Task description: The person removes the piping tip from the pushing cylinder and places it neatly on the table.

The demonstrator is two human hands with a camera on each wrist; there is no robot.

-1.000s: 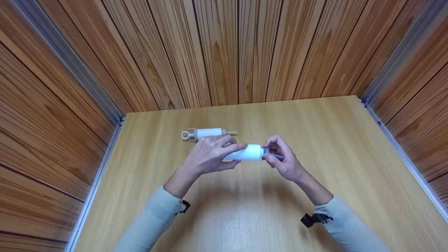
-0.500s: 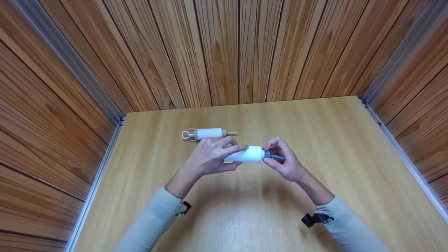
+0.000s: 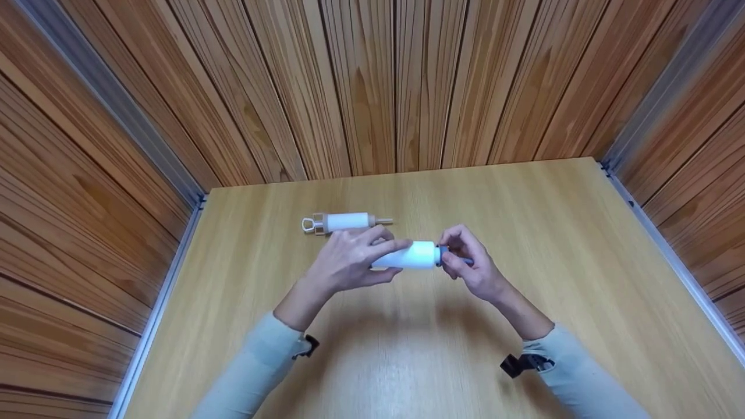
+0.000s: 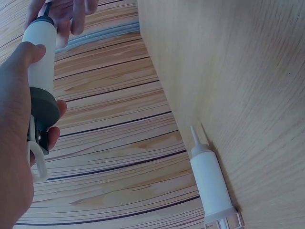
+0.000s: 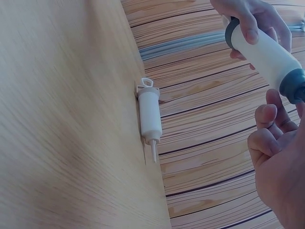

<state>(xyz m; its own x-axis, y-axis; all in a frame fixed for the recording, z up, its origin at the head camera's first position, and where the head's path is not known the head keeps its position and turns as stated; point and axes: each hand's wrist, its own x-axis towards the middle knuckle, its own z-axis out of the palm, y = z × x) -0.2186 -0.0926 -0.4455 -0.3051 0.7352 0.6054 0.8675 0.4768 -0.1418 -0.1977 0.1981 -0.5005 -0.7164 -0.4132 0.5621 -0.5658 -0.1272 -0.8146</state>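
Note:
Above the table, my left hand (image 3: pixel 349 259) grips the white barrel (image 3: pixel 422 255) of an icing syringe, which is held almost level. A dark blue-grey end collar (image 4: pixel 45 107) and a white ring handle (image 4: pixel 40 164) show beside my left palm in the left wrist view. At the other end, my right hand (image 3: pixel 471 265) pinches the blue-grey nozzle cap (image 5: pixel 291 86) between thumb and fingers. The thin nozzle (image 3: pixel 468 261) points right, partly covered by the thumb. A second icing syringe (image 3: pixel 348 221), white with beige ends, lies on the table behind my left hand.
The light wooden table (image 3: pixel 524 215) meets a slatted wood wall (image 3: pixel 372 87) at the back. Wood panels (image 3: pixel 70 203) with metal rails (image 3: pixel 157 302) close in the left and right sides.
Half a second ago my right fingers were spread wider, with more of the cap and nozzle showing. Now thumb and fingertips close over the cap. The second syringe has not moved.

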